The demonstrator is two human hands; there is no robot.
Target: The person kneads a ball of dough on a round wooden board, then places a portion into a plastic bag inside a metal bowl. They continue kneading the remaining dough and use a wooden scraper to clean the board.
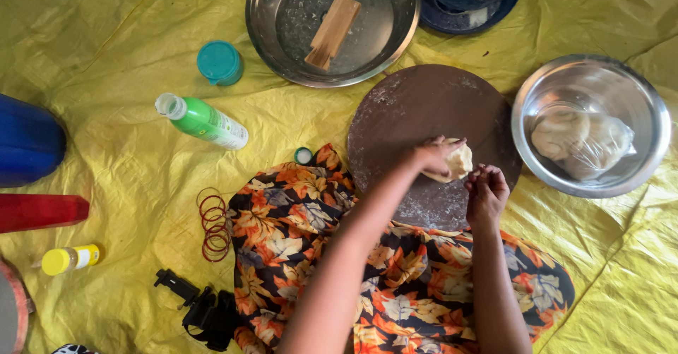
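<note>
My left hand (434, 156) grips a pale lump of dough (458, 162) and holds it just above a round brown rolling board (409, 114). Right beside the dough, my right hand (484, 188) has its fingers pinched together, and whether it touches the dough is unclear. Both forearms reach out over my lap, which is covered in orange leaf-print cloth (296, 234).
A steel bowl (639, 124) at the right holds dough balls in clear plastic. A large steel plate (282, 47) with a wooden block sits at the back. A green bottle (203, 121), teal lid (219, 62), red bangles (214, 225) and a black clamp (198, 312) lie on the yellow sheet.
</note>
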